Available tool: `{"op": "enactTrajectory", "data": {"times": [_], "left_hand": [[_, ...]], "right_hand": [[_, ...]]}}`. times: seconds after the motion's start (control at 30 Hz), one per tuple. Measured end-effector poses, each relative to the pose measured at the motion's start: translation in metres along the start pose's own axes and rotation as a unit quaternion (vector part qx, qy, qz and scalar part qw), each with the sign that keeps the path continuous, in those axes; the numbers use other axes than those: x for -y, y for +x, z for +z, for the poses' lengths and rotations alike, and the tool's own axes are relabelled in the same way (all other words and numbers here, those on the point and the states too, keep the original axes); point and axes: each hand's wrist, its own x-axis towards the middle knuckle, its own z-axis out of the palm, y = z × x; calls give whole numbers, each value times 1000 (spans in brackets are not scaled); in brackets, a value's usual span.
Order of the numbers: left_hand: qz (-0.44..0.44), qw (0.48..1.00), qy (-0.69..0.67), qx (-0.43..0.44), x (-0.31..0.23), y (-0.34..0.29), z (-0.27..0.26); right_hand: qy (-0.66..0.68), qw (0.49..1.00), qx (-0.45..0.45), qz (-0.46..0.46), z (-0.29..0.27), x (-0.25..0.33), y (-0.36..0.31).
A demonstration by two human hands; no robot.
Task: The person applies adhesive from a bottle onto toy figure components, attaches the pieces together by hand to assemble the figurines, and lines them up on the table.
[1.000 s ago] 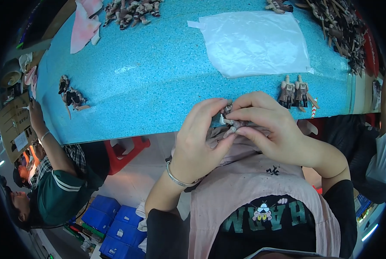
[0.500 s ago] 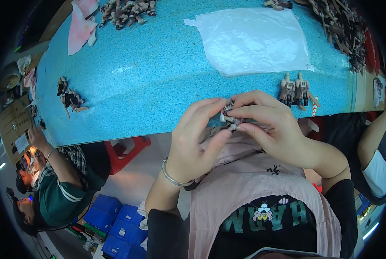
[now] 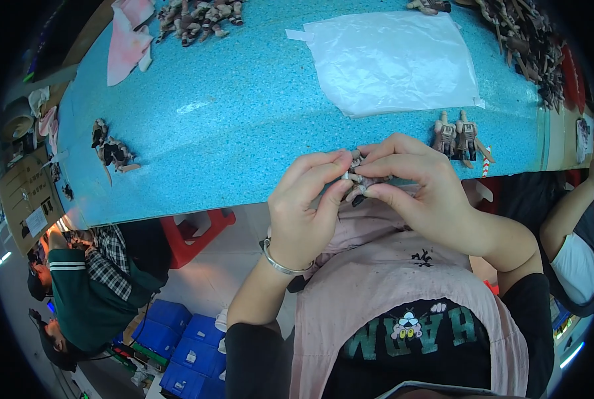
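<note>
Just over the table's near edge, both hands grip one small toy figure [image 3: 358, 184] with pale limbs and a brownish body. My left hand [image 3: 308, 199] pinches it from the left between thumb and fingers. From the right, my right hand [image 3: 413, 174] has its thumb and fingers closed on the same figure. The fingers hide much of it. Right of my right hand, two headless figures [image 3: 455, 138] lie side by side on the blue table [image 3: 230, 133]. Far to the left lies a dark figure or loose part of one [image 3: 114, 153].
A white plastic sheet [image 3: 393, 63] lies across the table's middle. Figure piles stand at the back left [image 3: 197, 20] and far right [image 3: 526, 50]. A pink cloth [image 3: 129, 43] lies left. Below are a red stool [image 3: 194, 236] and blue bins [image 3: 190, 352]. Co-workers sit on both sides.
My fingers have shifted on the figure, and my left thumb has moved up against it. The co-worker at left has lowered an arm and leaned differently.
</note>
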Motion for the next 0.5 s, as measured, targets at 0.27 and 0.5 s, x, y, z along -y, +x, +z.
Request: {"op": "enactTrajectory", "data": {"times": [0.27, 0.5], "left_hand": [[42, 993, -50, -101, 7, -14, 0], [124, 983, -32, -131, 0, -24, -3]], "right_hand": [[-12, 988, -99, -120, 0, 7, 0], [456, 873, 127, 118, 12, -1, -10]]}}
